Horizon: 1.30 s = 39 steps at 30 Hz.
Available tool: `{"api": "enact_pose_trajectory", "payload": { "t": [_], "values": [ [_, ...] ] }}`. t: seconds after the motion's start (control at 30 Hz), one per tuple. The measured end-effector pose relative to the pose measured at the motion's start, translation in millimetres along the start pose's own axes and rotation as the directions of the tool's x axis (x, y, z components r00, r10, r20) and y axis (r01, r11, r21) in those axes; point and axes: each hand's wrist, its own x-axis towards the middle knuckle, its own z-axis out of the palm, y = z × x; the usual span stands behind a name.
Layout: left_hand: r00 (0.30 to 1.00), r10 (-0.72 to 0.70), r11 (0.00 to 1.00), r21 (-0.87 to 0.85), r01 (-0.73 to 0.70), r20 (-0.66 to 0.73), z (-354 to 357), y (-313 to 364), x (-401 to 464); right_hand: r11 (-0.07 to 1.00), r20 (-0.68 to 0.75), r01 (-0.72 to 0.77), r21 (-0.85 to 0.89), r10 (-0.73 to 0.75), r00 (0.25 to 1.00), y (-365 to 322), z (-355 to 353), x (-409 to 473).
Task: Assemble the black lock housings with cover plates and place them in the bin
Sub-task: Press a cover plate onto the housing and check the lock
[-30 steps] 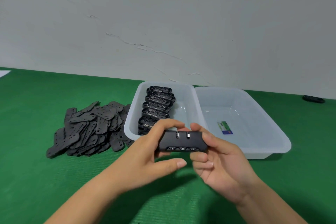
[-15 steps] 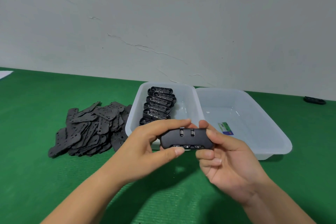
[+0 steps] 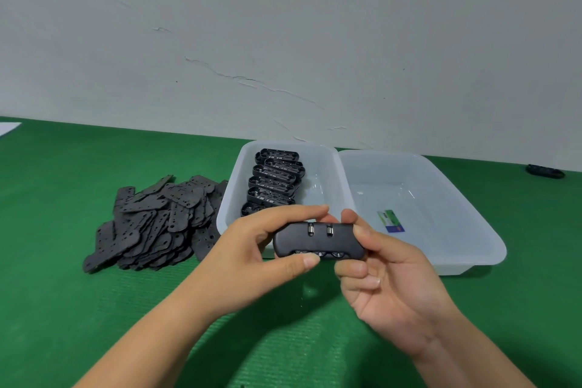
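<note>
A black lock housing (image 3: 318, 241) with two metal pins on top and number dials on its front is held above the green mat. My left hand (image 3: 252, 255) grips its left end, thumb on the front edge. My right hand (image 3: 387, 274) grips its right end from below and behind. Several open black housings (image 3: 274, 181) stand in a row inside the left white bin (image 3: 230, 198). A heap of flat black cover plates (image 3: 151, 217) lies on the mat left of that bin.
A second white bin (image 3: 472, 220) beside the first holds only a small green and blue card (image 3: 390, 221). One lone black part (image 3: 544, 171) lies far right near the wall. The green mat (image 3: 63, 309) stretches left and in front.
Both hands have shifted the housing a little to the right and tilted it, so its number dials now face me.
</note>
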Motion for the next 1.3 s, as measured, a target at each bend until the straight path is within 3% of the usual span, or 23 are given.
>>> {"api": "enact_pose_trajectory", "payload": {
  "t": [0.27, 1.17, 1.3],
  "values": [
    [0.998, -0.022, 1.000, 0.005, 0.022, 0.060, -1.3, -5.3, -6.8, 1.000, 0.003, -0.011, -0.022, 0.011, 1.000, 2.2, -4.8, -3.0],
    [1.000, 0.011, 1.000, 0.018, -0.010, -0.015, 2.4, -10.0, -4.9, 0.999, -0.032, 0.024, -0.027, -0.025, 0.999, 8.0, -5.4, 2.1],
    [1.000, -0.003, 0.999, 0.038, 0.002, 0.029, -1.2, -9.3, -4.9, 0.999, -0.010, 0.024, -0.028, -0.024, 1.000, 6.2, -5.2, -0.1]
  ]
}}
